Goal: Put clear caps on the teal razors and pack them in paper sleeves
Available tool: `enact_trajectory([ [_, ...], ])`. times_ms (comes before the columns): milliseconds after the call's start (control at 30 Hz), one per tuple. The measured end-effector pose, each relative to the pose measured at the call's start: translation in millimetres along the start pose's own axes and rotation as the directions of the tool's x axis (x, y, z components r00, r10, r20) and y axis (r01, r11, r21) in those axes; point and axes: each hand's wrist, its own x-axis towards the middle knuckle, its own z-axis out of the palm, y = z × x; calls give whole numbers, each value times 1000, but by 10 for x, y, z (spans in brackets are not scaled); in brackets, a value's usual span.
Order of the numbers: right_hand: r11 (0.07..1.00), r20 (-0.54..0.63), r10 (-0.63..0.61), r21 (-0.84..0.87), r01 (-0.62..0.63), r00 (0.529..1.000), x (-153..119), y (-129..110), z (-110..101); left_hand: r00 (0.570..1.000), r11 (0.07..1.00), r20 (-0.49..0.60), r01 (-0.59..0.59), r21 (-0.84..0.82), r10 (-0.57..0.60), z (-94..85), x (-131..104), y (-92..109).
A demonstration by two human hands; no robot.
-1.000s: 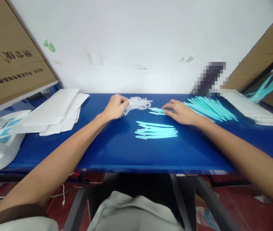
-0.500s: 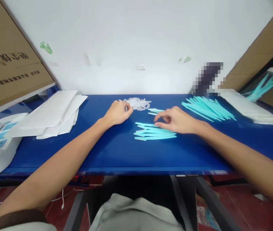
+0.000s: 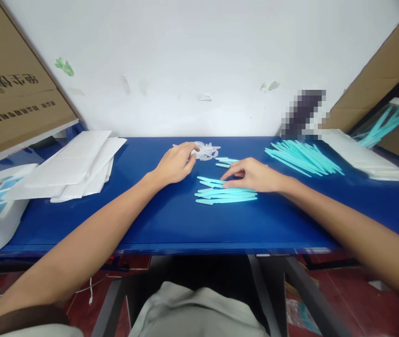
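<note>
My left hand (image 3: 177, 164) reaches over the edge of a small pile of clear-white plastic caps (image 3: 208, 150). Its fingers are stretched out with the thumb apart, and no held thing shows in it. My right hand (image 3: 250, 175) has its thumb and index finger around the turquoise eyebrow razor (image 3: 208, 179) at the far side of a loose row. More turquoise razors (image 3: 225, 200) lie below it, side by side, narrow blade ends to the left. Beyond the right hand, a few other razors (image 3: 223, 162) are partly hidden by its fingers.
A large heap of turquoise razors (image 3: 303, 158) lies on the blue table (image 3: 171, 220) at right. White envelopes (image 3: 69, 159) are stacked at left beside a white tray (image 3: 13, 224). More white packaging (image 3: 364, 157) lies far right. Cardboard boxes (image 3: 20, 79) stand at the sides.
My left hand has uncurled its fingers and extended them over the caps. My right hand has shifted slightly left, thumb and index finger closing on a razor that now lies apart from the row.
</note>
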Motion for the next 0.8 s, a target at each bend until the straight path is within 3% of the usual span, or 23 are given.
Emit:
enact_trajectory([
  [167, 999, -30, -8, -52, 6, 1000, 11, -29, 19, 989, 991, 128, -91, 95, 78, 46, -20, -54],
  [333, 983, -44, -14, -183, 6, 999, 9, -20, -22, 987, 991, 138, -90, 98, 76, 36, -15, -92],
  [433, 986, -45, 43, -161, -50, 998, 7, 9, -43, 989, 991, 134, -75, 113, 59, 4, -10, -91],
  [633, 977, -20, 197, -76, -198, 980, 13, 34, -47, 990, 966, 137, -74, 249, 40, -169, 25, -115],
  [800, 970, -16, 149, -191, -149, 989, -10, 19, -72, 993, 945, 116, -31, 325, -7, -350, 29, -270],
])
